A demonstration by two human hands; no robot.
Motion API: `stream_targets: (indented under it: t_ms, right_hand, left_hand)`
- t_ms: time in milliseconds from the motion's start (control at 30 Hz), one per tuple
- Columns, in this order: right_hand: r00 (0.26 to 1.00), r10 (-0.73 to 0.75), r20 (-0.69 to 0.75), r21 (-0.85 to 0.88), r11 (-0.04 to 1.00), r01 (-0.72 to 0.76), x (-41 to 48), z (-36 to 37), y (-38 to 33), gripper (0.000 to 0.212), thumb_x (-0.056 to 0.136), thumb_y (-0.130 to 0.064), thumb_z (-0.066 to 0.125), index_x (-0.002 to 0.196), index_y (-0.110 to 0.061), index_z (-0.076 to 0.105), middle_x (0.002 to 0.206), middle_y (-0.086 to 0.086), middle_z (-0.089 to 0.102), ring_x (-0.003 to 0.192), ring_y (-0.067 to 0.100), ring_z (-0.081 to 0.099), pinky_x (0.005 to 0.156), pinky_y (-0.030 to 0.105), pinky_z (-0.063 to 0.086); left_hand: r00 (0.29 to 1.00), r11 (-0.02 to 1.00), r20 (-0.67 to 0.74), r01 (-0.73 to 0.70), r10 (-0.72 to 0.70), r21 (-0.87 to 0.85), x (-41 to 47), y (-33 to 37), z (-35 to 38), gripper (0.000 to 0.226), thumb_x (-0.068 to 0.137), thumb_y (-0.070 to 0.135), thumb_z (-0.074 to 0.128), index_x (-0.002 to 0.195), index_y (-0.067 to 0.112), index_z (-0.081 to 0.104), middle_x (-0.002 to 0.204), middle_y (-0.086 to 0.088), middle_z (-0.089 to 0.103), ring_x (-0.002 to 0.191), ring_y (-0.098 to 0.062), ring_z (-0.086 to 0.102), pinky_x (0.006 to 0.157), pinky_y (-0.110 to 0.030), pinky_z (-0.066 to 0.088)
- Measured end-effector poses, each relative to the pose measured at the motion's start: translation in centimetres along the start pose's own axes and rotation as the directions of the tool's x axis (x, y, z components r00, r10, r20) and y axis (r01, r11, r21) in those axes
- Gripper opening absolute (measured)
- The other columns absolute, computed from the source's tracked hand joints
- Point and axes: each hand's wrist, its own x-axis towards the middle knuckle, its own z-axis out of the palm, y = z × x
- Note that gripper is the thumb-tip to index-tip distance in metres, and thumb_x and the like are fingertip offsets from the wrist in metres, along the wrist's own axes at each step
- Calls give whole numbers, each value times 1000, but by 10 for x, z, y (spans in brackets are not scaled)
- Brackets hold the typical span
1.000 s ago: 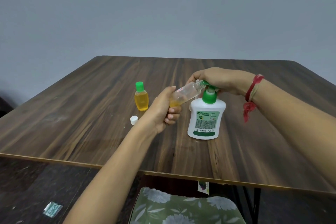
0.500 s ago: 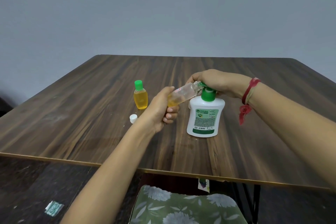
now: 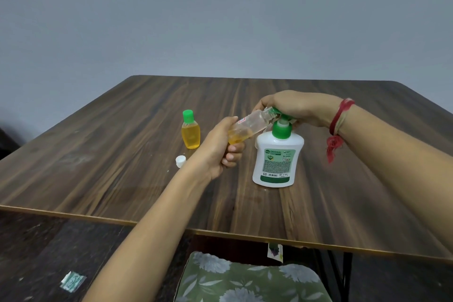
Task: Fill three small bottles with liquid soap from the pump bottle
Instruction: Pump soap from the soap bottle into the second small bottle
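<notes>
Just left of the pump bottle (image 3: 278,162), the left hand (image 3: 220,147) is gripping the small bottle (image 3: 250,125) by its low end, tilting its mouth up to the spout (image 3: 275,111), while the right hand (image 3: 294,108) is curling over the pump's top.

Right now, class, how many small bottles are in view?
2. A capped bottle of yellow soap stands on the table; an open bottle tilts in the left hand at the pump bottle. Another may hide behind it.
</notes>
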Motion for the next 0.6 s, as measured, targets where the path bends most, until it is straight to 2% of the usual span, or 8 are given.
stream_targets:
  t_ms: [67,200,367,500,600]
  right_hand:
    - [1000,0,-5,18,1000,0,1,2,2,30,92,-21,35,86,-30,63,61,-9,67,70,13,55,78,37,38]
    - [1000,2,-10,52,999,-1,0,9,5,30,91,-19,36,84,-27,64,73,-4,65,72,15,54,77,36,38]
    - [1000,1,6,13,1000,-2,-2,0,-1,30,92,-21,35,84,-29,63,60,-10,67,69,12,53,77,36,37]
    - [1000,9,-1,28,1000,-9,-2,8,3,31,91,-17,36,85,-28,64,74,-3,63,71,15,51,68,32,37]
    - [1000,0,0,6,1000,0,-3,4,1,31,91,-18,35,83,-30,63,72,-5,65,72,15,53,74,35,38]
  left_hand:
    - [1000,1000,-6,-3,3,-2,1,1,-1,38,97,41,30,78,14,49,38,6,27,28,-5,23,29,-12,16]
    - [1000,1000,-13,10,-10,4,1,-1,-3,39,97,40,30,74,14,48,39,6,27,29,-5,22,29,-12,16]
    - [1000,1000,-1,0,0,4,2,1,-1,40,98,41,30,78,13,51,39,6,27,29,-5,23,29,-11,17]
    - [1000,1000,-10,19,-19,-2,3,-2,-2,41,98,41,30,75,13,50,38,6,27,28,-5,23,28,-12,16]
    - [1000,1000,1,19,-19,-1,2,-2,-1,44,98,41,29,74,12,51,38,6,27,28,-4,23,29,-11,16]
